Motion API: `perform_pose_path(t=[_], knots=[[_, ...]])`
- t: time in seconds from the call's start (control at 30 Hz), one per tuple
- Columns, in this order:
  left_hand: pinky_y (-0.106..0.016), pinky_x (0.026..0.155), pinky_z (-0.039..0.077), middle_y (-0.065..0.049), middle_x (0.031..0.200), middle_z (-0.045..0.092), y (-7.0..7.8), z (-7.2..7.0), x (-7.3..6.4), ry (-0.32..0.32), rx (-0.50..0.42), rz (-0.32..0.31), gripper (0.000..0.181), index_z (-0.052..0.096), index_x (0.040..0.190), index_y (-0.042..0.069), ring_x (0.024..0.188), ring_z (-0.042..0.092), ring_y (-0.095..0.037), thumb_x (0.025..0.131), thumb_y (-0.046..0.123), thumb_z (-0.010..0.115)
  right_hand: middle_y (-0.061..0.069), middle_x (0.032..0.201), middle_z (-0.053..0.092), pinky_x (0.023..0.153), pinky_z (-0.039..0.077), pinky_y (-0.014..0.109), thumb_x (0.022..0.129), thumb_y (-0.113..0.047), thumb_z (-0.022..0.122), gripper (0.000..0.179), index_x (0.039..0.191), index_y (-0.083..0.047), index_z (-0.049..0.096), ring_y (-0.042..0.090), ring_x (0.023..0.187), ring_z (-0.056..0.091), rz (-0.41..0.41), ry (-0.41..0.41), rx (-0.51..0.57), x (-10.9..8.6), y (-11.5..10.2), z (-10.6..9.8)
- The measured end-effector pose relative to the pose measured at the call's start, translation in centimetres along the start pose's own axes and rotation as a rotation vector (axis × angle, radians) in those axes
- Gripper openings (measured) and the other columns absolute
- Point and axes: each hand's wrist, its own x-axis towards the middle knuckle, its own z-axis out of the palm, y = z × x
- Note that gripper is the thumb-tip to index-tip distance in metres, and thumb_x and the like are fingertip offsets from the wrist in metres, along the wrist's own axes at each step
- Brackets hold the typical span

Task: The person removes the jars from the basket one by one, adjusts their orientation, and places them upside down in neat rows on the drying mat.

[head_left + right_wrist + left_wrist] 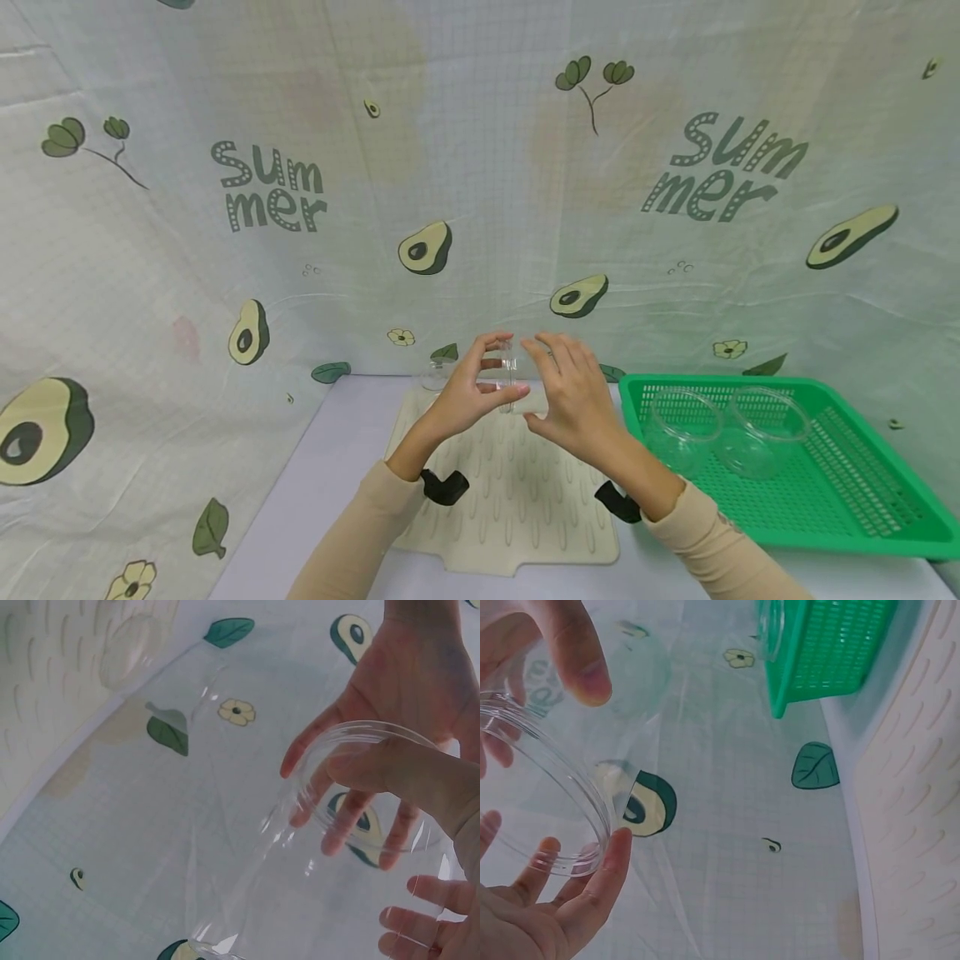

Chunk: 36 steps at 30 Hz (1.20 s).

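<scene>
Hanging across the far side of my head feed, a pale printed curtain (487, 125) takes up most of what I see. Below it I have the whitish table (322, 500), and on its right part the green basket (873, 479) with slotted walls. Near the basket's left side lies the cream ridged mat (502, 517). Two beige sleeves (367, 525) extend from the near edge, with both hands up over the mat. I read the left hand (476, 392) as grasping the rim end of a clear container (300, 870), thumb on the near side, other fingers spread along the edge. The right hand (573, 396) faces it, thumb below and fingers above, curved round the container's body. That container lies sideways in midair between them, rim toward the left hand. Inside the basket I make out two clear bowls (684, 429), side by side, mouths up. One more clear vessel (127, 652) sits at the mat's back left, too faint to describe further. Smallest, a black mount (446, 487) shows at each wrist.
</scene>
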Motion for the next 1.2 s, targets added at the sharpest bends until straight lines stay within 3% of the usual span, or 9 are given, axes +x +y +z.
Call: perform_pose_path(t=[0.1,0.13,0.33,0.63,0.8,1.0,1.2], knots=[[-0.051,0.094,0.051,-0.023,0.148,0.036,1.8,-0.1,-0.3,-0.001,-0.005,-0.002,0.070,0.031,0.151,0.006,0.127,0.048,-0.041,0.093,0.011,0.070,0.021,0.134,0.053,0.110,0.032,0.053,0.050,-0.030,0.097,0.101,0.136,-0.001,0.054,0.038,0.124,0.047,-0.011,0.003,-0.013,0.1,0.2,-0.1],[-0.050,0.094,0.051,-0.024,0.147,0.036,1.7,-0.1,-0.2,0.000,-0.007,0.001,0.070,0.032,0.151,0.006,0.126,0.048,-0.041,0.093,0.011,0.070,0.020,0.133,0.053,0.112,0.030,0.053,0.050,-0.031,0.097,0.101,0.136,-0.001,0.054,0.038,0.125,0.047,-0.015,0.005,-0.016,0.1,0.2,-0.1],[-0.051,0.093,0.052,-0.021,0.150,0.035,-1.8,0.2,0.6,0.020,-0.007,-0.002,0.075,0.029,0.154,0.012,0.128,0.048,-0.039,0.091,0.009,0.071,0.018,0.134,0.054,0.117,0.018,0.056,0.047,-0.037,0.098,0.108,0.137,-0.001,0.052,0.037,0.134,0.042,-0.046,0.020,-0.013,0.3,0.4,-0.5],[-0.052,0.095,0.050,-0.009,0.151,0.036,-2.3,-0.1,0.5,0.047,-0.031,0.020,0.069,0.033,0.151,0.025,0.128,0.047,-0.033,0.094,0.023,0.071,0.017,0.138,0.052,0.116,0.020,0.058,0.048,-0.037,0.099,0.112,0.139,0.002,0.047,0.038,0.136,0.040,-0.024,0.077,0.142,0.5,1.6,-1.9],[-0.050,0.096,0.050,-0.004,0.148,0.039,-2.2,-0.3,0.5,0.066,-0.009,0.024,0.069,0.033,0.151,0.027,0.127,0.048,-0.031,0.093,0.033,0.072,0.017,0.142,0.050,0.111,0.028,0.059,0.048,-0.037,0.101,0.116,0.143,-0.001,0.045,0.036,0.134,0.041,0.113,0.103,0.338,0.0,2.5,-2.2],[-0.049,0.095,0.051,-0.004,0.148,0.039,-2.3,-0.5,0.5,0.078,-0.014,0.027,0.068,0.034,0.150,0.030,0.126,0.050,-0.029,0.093,0.032,0.072,0.010,0.149,0.040,0.106,0.032,0.063,0.060,-0.023,0.098,0.108,0.150,-0.011,0.040,0.032,0.138,0.034,0.390,0.089,0.623,-1.1,3.1,-2.3],[-0.051,0.092,0.052,-0.010,0.148,0.039,-2.3,-0.6,0.5,0.084,-0.036,0.054,0.071,0.032,0.152,0.019,0.127,0.050,-0.038,0.094,0.031,0.071,0.013,0.153,0.039,0.112,0.028,0.057,0.072,-0.007,0.090,0.098,0.152,-0.005,0.034,0.034,0.141,0.033,0.546,0.081,0.838,-2.2,3.9,-2.0]])
